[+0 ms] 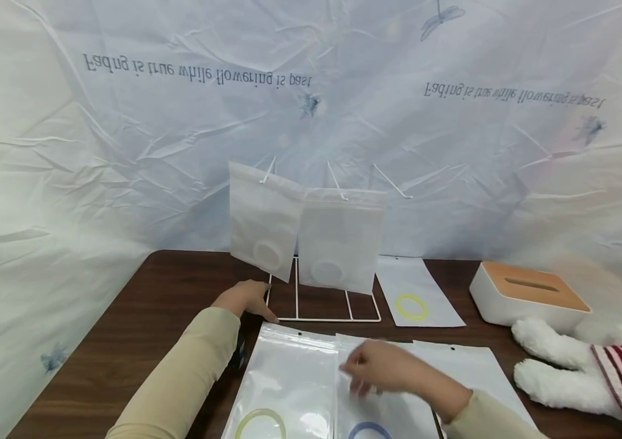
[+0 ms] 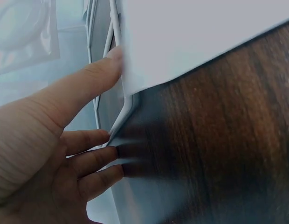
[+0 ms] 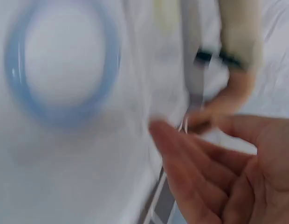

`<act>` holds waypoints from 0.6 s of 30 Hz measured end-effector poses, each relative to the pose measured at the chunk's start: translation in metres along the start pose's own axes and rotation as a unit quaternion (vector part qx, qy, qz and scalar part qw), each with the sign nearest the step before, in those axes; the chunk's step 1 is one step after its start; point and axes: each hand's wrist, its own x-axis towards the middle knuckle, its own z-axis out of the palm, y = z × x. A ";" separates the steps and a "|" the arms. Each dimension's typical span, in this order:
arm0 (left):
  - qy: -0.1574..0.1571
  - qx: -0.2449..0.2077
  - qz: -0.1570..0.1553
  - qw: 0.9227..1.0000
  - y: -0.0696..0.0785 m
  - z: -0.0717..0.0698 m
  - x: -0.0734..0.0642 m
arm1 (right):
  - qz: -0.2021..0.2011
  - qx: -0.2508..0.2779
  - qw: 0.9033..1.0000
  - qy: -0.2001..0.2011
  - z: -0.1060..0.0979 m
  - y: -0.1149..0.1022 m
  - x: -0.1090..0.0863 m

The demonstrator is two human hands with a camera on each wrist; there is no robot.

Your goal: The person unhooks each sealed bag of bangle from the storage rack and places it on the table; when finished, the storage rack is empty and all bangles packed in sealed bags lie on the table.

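My left hand (image 1: 246, 299) is at the near left corner of a white wire rack (image 1: 322, 319). In the left wrist view its thumb lies on one wire and its fingertips reach the bent corner, gripping it lightly. My right hand (image 1: 381, 367), blurred, is over a white zip bag with a blue ring (image 1: 370, 428); its fingers are loosely bent with nothing between them. To the left lies a clear-fronted bag (image 1: 294, 366) with a yellow ring (image 1: 260, 416). Two bags, a left one (image 1: 264, 213) and a right one (image 1: 341, 238), hang from the rack's hooks.
A third hook (image 1: 392, 182) sticks out with no bag. Right of the rack lies a white bag (image 1: 415, 277) with a yellow ring. Farther right are a tissue box (image 1: 527, 299) and a white plush toy (image 1: 580, 378). Another bag (image 1: 470, 366) lies partly under my right arm.
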 end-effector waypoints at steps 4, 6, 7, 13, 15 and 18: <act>0.004 -0.008 -0.005 1.000 -0.001 0.000 0.001 | 0.037 -0.151 0.978 0.136 -0.024 0.026 0.036; 0.009 -0.013 -0.003 1.000 -0.002 0.002 0.002 | 0.062 -0.189 0.967 0.160 -0.031 0.042 0.053; 0.012 -0.015 -0.003 1.000 -0.002 0.004 0.003 | 0.076 -0.199 0.964 0.159 -0.033 0.049 0.059; 0.015 -0.036 0.004 0.999 -0.001 0.010 0.003 | 0.110 -0.290 0.943 0.123 -0.031 0.077 0.079; 0.018 -0.050 0.008 0.999 0.000 0.010 0.003 | 0.112 -0.305 0.938 0.122 -0.031 0.081 0.084; 0.042 -0.088 0.014 0.995 0.001 0.010 0.003 | 0.112 -0.314 0.934 0.128 -0.032 0.084 0.090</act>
